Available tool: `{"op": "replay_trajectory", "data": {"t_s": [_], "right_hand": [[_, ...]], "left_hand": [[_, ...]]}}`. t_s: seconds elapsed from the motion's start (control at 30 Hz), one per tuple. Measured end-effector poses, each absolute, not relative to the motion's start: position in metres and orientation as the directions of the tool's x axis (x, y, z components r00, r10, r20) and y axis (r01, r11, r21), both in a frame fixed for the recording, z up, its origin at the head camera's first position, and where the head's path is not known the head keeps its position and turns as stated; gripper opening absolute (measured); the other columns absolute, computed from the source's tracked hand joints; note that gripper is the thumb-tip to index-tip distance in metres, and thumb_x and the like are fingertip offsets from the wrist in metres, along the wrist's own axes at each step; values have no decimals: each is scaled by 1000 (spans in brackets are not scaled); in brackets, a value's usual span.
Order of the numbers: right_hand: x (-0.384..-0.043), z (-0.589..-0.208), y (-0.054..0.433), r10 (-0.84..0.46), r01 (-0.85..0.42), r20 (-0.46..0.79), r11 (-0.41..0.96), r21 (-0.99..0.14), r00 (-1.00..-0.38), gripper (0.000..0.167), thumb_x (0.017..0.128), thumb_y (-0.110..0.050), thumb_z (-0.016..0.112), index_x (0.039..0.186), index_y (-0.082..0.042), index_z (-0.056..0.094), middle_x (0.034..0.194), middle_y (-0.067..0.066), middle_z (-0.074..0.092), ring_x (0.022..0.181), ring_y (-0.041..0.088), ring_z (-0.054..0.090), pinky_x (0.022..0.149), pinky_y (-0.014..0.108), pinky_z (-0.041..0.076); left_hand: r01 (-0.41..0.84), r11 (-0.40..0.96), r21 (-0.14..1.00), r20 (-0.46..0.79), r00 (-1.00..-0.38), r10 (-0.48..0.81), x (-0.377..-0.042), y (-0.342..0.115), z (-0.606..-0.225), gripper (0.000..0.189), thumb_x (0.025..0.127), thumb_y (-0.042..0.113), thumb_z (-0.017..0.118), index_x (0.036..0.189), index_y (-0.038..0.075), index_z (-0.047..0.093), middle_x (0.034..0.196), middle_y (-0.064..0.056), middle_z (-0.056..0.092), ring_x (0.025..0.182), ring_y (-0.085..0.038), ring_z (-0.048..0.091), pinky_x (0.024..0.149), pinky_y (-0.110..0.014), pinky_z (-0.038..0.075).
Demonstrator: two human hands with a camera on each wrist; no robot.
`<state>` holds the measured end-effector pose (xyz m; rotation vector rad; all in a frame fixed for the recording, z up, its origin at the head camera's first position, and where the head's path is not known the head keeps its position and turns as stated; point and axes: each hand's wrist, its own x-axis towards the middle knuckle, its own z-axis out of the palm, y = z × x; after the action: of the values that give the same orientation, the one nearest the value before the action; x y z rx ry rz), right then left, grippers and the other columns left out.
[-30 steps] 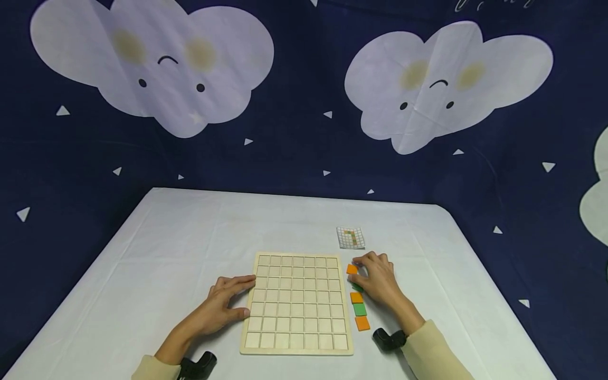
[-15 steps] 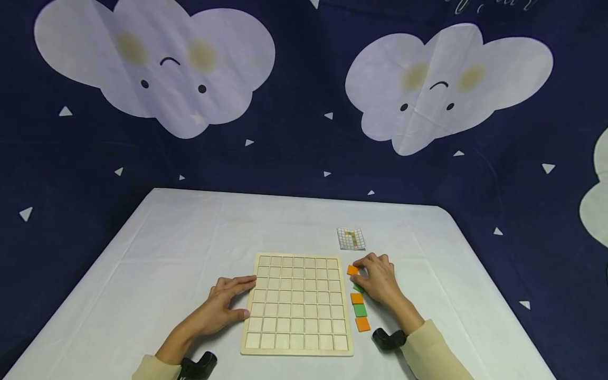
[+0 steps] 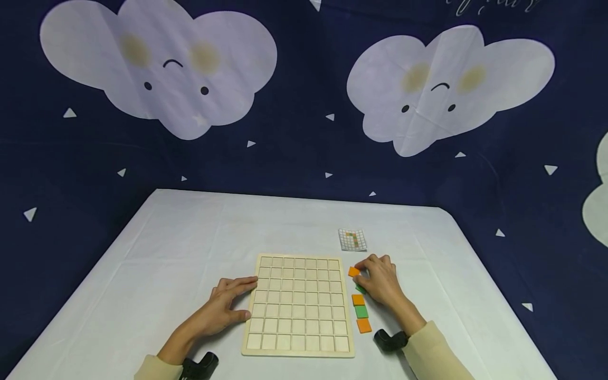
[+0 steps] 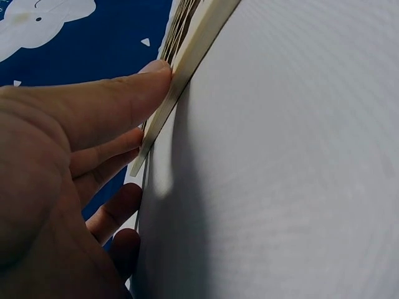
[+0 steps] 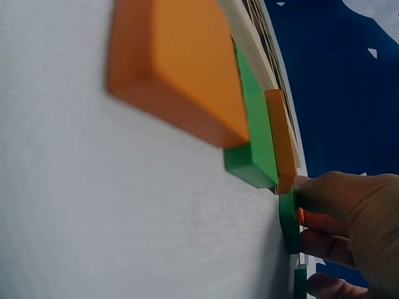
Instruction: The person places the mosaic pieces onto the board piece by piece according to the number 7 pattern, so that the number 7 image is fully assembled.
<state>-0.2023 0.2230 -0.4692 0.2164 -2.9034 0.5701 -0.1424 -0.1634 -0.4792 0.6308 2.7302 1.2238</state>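
Note:
A pale wooden grid board (image 3: 298, 354) lies on the white table. My left hand (image 3: 219, 309) rests at its left side, thumb and fairly straight fingertips touching the edge; in the left wrist view the thumb (image 4: 124, 103) presses against the board's rim. To the right of the board, my right hand (image 3: 380, 279) has its thumb and index finger bent about an orange tile (image 3: 353, 271), at the far end of a column of tiles. A green tile (image 3: 360, 288) shows partly under that hand. In the right wrist view the thumb lies close to a green tile (image 5: 288, 224), which hides much of the grip.
Nearer in the column lie an orange tile (image 3: 358, 300), a green tile (image 3: 361, 312) and another orange tile (image 3: 363, 325). A small card (image 3: 352, 240) printed with a coloured grid pattern lies behind the board. Dark blue cloth with clouds (image 3: 304, 158) hangs behind the table.
The whole head view has shifted slightly down and right. Both hands, the board and the tiles keep their places relative to one another.

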Motion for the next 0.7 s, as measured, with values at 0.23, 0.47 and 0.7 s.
{"op": "replay_trajectory", "data": {"t_s": [0.23,0.47,0.7], "right_hand": [[-202,-470,223,-118,-192,214,912,-363,-970,25,75,-23,75,97,-11,73,94,4,64,91,24,45,77,38,29],[-200,-467,222,-122,-201,226,907,-370,-966,25,76,-22,75,98,-11,73,94,3,64,91,23,45,77,38,29],[-197,-457,214,-166,-262,260,880,-395,-951,24,76,-20,75,98,-11,73,93,3,65,90,22,45,79,36,29]], "left_hand": [[329,596,733,89,-914,395,-142,-163,-480,66,74,22,77,134,11,53,146,1,45,110,-9,34,87,-36,22],[333,596,730,95,-914,395,-142,-162,-480,65,74,20,76,134,10,54,145,1,45,109,-9,34,87,-34,22],[322,600,732,82,-917,391,-143,-162,-480,65,74,18,76,134,11,53,146,2,45,110,-10,34,88,-36,21]]}}
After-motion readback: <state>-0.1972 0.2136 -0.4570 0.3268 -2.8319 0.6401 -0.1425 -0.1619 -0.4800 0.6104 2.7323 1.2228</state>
